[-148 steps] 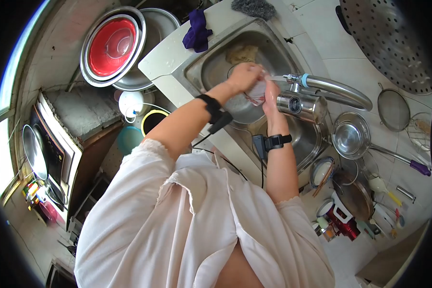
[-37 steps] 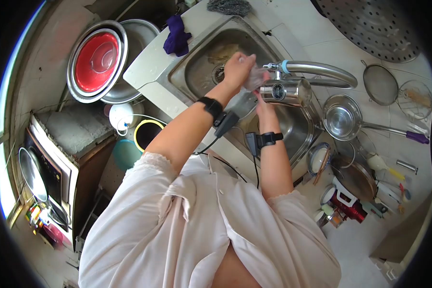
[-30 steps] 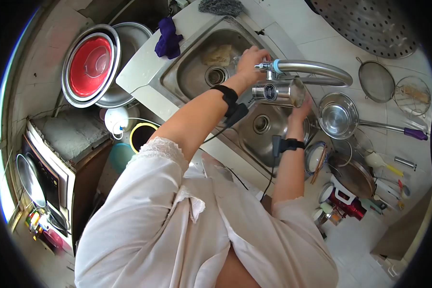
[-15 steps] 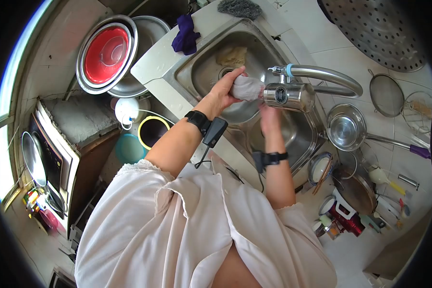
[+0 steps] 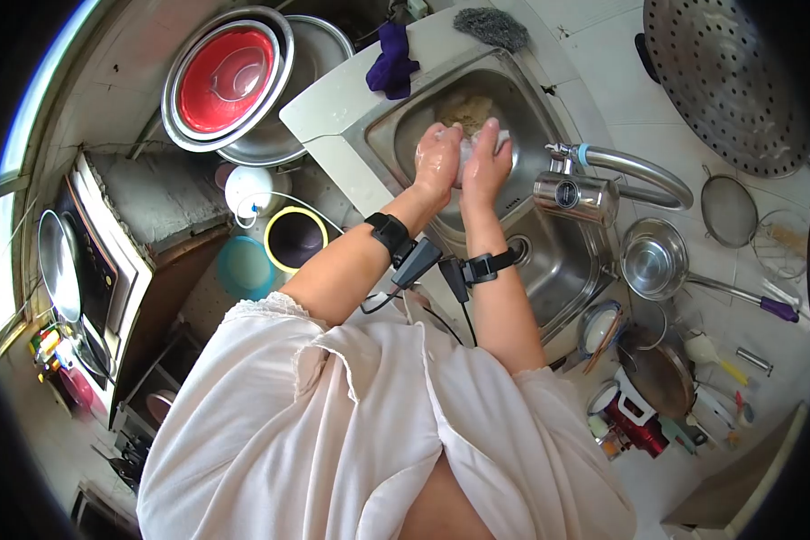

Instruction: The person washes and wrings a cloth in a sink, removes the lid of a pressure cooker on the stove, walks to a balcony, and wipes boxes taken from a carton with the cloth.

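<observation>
Over the upper basin of the steel sink, my left hand and my right hand are close together. Between them is a wet, pale grey cloth, bunched up, with both hands closed on it. Much of the cloth is hidden by my fingers and palms. My left hand looks wet and shiny. Below and beyond my hands, a yellowish-brown lump of material lies in the basin; its kind I cannot make out. To the right of my hands is the steel faucet, apart from them.
A dark purple cloth and a grey scrubbing pad lie along the sink's far edge. Metal basins with a red bowl stand at left. A saucepan, a strainer and a perforated steamer plate are at right.
Both hands have moved off the faucet to the upper basin, taking the cloth with them. My right hand has come up from below the faucet and closed on the cloth beside my left.
</observation>
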`<state>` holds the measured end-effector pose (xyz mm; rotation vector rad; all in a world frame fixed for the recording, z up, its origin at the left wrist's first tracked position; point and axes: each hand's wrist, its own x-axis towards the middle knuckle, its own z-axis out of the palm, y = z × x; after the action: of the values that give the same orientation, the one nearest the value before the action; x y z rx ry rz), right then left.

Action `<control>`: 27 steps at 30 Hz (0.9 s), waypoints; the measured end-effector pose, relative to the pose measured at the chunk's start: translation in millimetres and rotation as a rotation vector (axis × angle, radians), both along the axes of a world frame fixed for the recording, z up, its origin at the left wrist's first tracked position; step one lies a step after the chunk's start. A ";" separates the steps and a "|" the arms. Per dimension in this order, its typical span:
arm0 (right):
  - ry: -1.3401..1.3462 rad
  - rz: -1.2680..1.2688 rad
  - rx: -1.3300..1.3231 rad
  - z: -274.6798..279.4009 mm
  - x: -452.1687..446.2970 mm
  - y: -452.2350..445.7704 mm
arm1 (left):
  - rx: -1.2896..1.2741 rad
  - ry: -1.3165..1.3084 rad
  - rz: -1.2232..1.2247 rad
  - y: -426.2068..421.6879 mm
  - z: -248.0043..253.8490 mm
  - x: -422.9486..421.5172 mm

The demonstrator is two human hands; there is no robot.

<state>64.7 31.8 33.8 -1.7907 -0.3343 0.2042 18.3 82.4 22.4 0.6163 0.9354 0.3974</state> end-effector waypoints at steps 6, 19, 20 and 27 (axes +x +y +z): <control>0.662 -0.204 0.123 -1.5 -9.0 1.4 | 0.542 0.126 -0.200 15.6 -6.0 -7.8; 1.102 -0.069 0.224 -27.1 9.2 -21.0 | 0.884 0.081 -0.550 27.5 6.5 -5.2; 1.135 -0.012 0.158 -35.8 12.9 -26.6 | 0.911 0.087 -0.597 28.1 5.1 -5.3; 1.210 0.159 0.228 -37.2 15.3 -48.2 | 0.906 0.083 -0.780 34.9 -10.4 -15.3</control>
<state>79.9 -16.3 -3.4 -1.1453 0.3631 1.2276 3.1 117.3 12.0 1.7582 0.4839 0.0620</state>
